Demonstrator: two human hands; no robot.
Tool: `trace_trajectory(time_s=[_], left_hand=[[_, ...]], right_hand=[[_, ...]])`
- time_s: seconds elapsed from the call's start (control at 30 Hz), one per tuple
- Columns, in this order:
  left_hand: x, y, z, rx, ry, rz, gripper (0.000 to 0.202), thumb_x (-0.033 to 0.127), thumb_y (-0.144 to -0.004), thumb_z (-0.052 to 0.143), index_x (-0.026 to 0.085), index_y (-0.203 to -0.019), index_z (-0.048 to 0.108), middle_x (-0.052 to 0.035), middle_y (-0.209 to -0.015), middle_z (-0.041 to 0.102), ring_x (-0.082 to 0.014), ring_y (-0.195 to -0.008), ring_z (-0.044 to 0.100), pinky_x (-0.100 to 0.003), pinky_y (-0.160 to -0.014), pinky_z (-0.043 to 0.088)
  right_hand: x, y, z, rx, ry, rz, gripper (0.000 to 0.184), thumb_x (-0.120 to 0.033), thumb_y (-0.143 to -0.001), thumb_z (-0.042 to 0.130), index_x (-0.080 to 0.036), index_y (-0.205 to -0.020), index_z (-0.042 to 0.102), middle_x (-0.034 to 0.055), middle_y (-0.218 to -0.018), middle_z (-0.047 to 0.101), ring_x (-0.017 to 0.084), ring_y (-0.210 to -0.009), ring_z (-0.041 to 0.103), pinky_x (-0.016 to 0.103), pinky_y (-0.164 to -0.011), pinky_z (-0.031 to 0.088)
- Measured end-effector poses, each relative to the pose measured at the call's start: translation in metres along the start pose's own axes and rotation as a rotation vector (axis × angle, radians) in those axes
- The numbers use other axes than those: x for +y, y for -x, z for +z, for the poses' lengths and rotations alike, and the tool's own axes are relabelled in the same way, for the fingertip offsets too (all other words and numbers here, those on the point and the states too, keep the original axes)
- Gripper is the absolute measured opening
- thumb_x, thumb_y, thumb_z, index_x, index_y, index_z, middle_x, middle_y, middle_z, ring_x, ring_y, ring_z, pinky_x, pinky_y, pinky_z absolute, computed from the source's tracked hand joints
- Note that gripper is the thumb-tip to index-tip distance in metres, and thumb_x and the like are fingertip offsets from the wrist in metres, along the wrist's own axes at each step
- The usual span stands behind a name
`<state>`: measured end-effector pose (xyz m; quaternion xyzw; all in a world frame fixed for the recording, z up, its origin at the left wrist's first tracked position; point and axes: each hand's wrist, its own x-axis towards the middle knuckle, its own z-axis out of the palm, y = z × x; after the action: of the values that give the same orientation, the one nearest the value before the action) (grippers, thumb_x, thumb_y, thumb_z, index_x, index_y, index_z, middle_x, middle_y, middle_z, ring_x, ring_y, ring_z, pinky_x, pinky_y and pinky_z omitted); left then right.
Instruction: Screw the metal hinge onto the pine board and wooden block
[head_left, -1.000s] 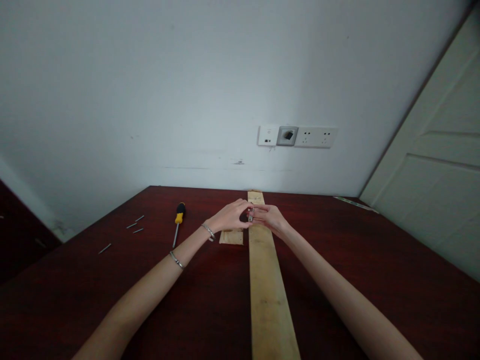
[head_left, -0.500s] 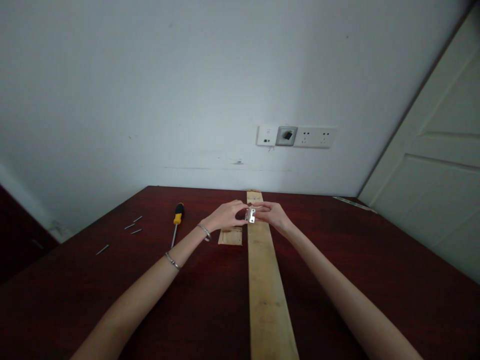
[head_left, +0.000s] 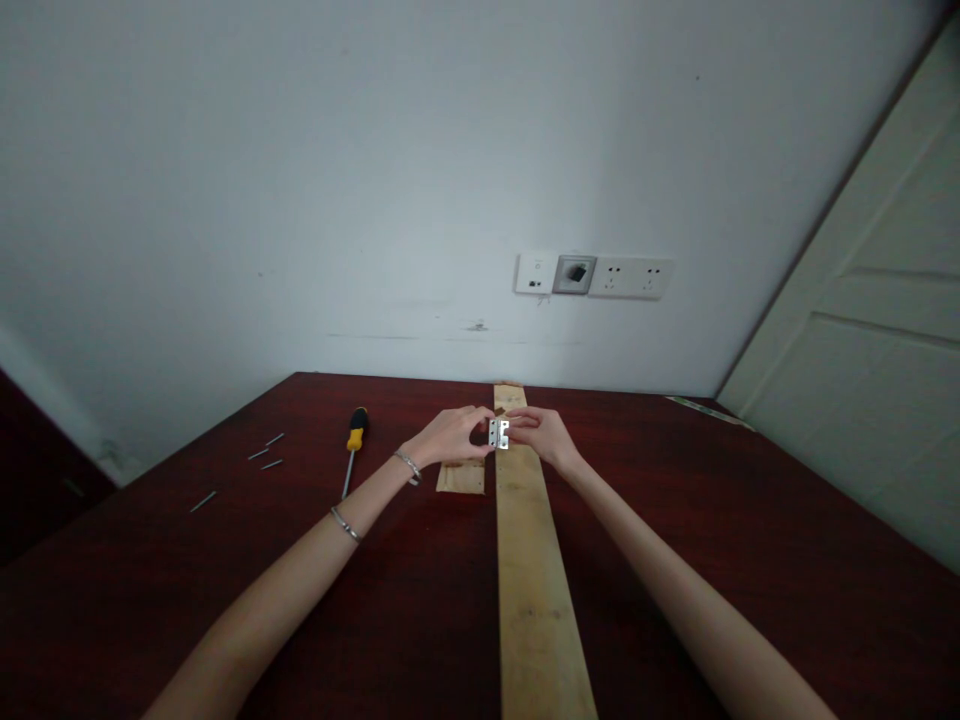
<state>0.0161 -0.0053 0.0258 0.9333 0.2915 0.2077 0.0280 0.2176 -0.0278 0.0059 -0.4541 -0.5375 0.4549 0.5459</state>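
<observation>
A small silver hinge [head_left: 499, 433] is spread flat between my two hands, just above the far end of a long pale wooden plank [head_left: 534, 570]. My left hand [head_left: 448, 437] pinches the hinge's left leaf, and my right hand [head_left: 544, 434] pinches its right leaf. A short wooden piece [head_left: 461, 476] lies on the dark red table [head_left: 750, 540] just under my left hand. Two thin bracelets sit on my left forearm.
A screwdriver [head_left: 353, 447] with a yellow and black handle lies left of my hands. Several screws [head_left: 264, 453] are scattered further left, and one [head_left: 203, 501] lies apart near the table's left edge. Wall sockets [head_left: 594, 275] are behind; a white door [head_left: 870, 330] stands at right.
The hinge, folded and mostly hidden between my fingers a second ago, is now opened out flat and facing me. Both hands stayed over the plank's far end.
</observation>
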Motion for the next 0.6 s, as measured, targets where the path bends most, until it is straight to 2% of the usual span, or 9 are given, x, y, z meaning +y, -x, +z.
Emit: trace_trajectory(time_s=[0.6], left_hand=[[-0.0045,0.0013,0.0053,0.025,0.036,-0.007,0.044,0.033,-0.078,0.065,0.02,-0.117,0.05,-0.0034,-0.101,0.064,-0.0188,-0.092,0.062,-0.029,-0.084,0.047]], right_hand=[[-0.0019,0.0033,0.0006,-0.013,-0.083,0.062,0.034,-0.017,-0.047,0.082,-0.015,-0.079,0.07,0.0028,-0.071,0.073,0.017,-0.068,0.068,0.031,-0.071,0.055]])
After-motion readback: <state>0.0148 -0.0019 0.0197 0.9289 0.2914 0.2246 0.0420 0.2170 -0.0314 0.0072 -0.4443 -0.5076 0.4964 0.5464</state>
